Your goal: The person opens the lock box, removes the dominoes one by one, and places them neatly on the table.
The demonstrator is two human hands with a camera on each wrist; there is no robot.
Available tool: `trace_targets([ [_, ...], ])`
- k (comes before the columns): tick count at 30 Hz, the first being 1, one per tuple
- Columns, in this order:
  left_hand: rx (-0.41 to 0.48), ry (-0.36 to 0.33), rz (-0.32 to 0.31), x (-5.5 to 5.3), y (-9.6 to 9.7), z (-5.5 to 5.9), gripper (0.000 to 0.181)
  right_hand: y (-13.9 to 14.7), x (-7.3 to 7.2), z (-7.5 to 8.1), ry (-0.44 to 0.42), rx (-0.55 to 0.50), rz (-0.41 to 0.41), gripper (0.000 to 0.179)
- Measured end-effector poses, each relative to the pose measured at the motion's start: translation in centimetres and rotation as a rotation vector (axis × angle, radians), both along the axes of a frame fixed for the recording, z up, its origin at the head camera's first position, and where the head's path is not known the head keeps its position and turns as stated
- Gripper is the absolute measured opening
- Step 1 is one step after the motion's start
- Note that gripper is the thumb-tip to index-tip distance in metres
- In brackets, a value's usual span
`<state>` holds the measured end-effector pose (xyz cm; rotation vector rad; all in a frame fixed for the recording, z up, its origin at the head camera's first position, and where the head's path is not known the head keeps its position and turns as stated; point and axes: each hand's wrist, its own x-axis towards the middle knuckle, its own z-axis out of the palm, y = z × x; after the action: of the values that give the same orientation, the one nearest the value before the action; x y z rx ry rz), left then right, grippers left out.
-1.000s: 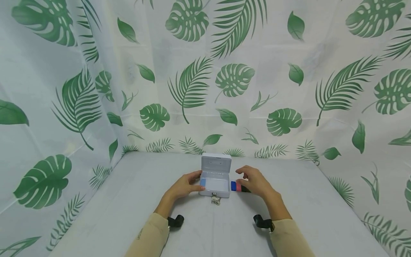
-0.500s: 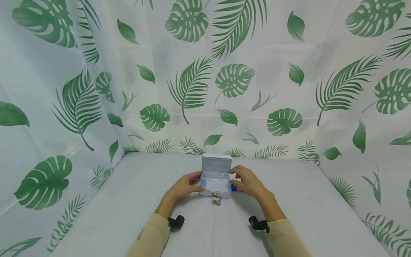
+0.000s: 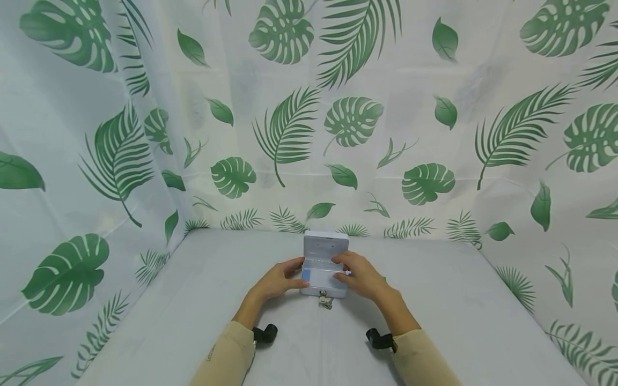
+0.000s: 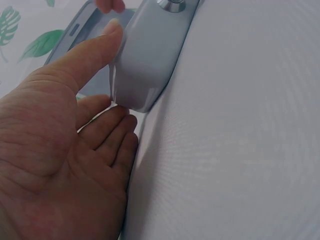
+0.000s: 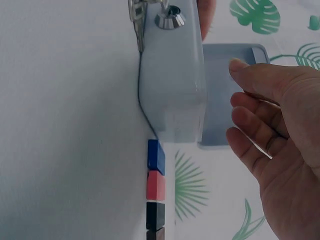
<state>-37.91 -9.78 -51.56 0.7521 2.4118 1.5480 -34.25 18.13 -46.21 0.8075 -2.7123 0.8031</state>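
Note:
A pale grey metal cash box (image 3: 323, 292) stands with its lid (image 3: 321, 246) raised at the back and a blue patch (image 3: 306, 274) at the left inside. Keys (image 3: 325, 303) hang from its front lock (image 5: 170, 19). My left hand (image 3: 277, 279) holds the box's left side, thumb over the rim and fingers along the outer wall. My right hand (image 3: 362, 276) is over the box's right side, its fingers loosely bent and nothing visible between them. Beside the box lie a blue block (image 5: 156, 156), a red block (image 5: 156, 185) and a black block (image 5: 155, 216), mostly hidden by my right hand in the head view.
Another dark block (image 5: 155, 234) continues the row at the bottom of the right wrist view. A white cloth covers the table (image 3: 309, 348). A leaf-printed curtain (image 3: 309, 134) hangs behind and at both sides.
My right hand has moved left from above the blocks, past the box's right wall, to over the box, now covering most of the blocks. My left hand stays at the box.

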Motion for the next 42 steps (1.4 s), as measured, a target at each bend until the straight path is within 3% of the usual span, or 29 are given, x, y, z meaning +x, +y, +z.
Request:
trace_targets([
  [14,0.008,-0.010,-0.004,0.2,0.0,0.2,0.079,-1.5,0.0,-0.7,-0.041,0.015,-0.002,0.036],
  [35,0.010,0.002,-0.002,-0.1,0.0,-0.1,0.076,-3.5,-0.2,-1.3,-0.021,0.023,0.015,0.037],
  [42,0.011,-0.005,0.000,0.0,0.0,-0.1,0.078,-4.1,-0.6,-1.5,0.035,0.025,0.019,0.036],
])
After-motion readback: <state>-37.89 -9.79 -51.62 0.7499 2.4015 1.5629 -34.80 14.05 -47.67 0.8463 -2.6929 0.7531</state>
